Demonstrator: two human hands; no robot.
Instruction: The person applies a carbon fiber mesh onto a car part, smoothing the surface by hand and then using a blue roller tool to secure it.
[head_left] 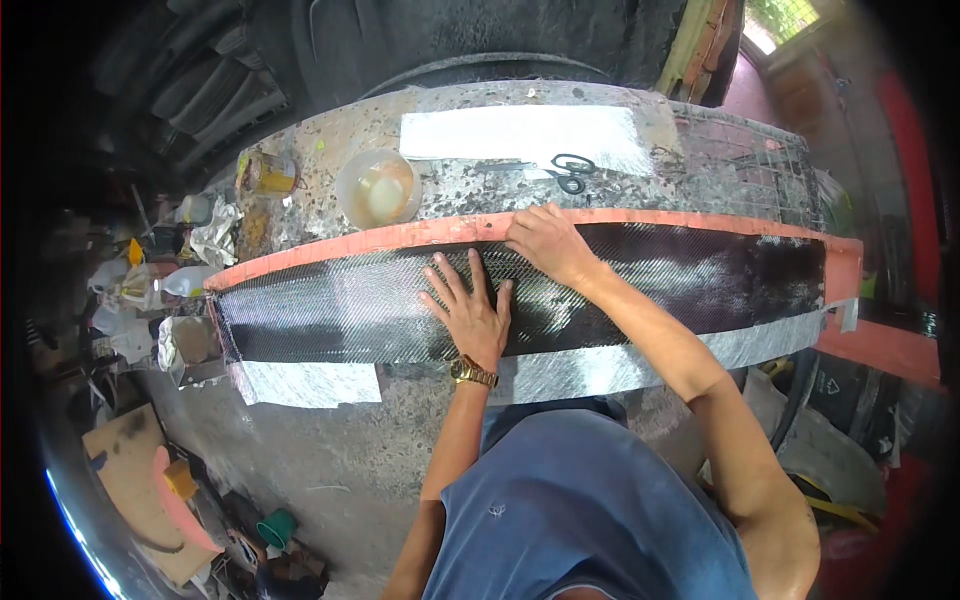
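A long strip of black woven carbon-fibre cloth (660, 285) lies over an orange-pink mould (330, 243), whose rim shows along the far side and right end. My left hand (470, 312) rests flat on the cloth near its middle, fingers spread, a gold watch (473, 372) on the wrist. At the far edge of the cloth, my right hand (550, 243) bends its fingers over the orange rim; whether they pinch anything is hidden. White fibreglass mat (590, 368) sticks out under the near edge, with another piece (310, 383) at the left.
Beyond the mould, black-handled scissors (570, 172) lie by a white mat sheet (520, 132) on the speckled table (700, 150). A clear plastic tub (380, 188) and a stained yellow can (268, 174) stand to their left. Bottles and crumpled foil (215, 235) crowd the left end.
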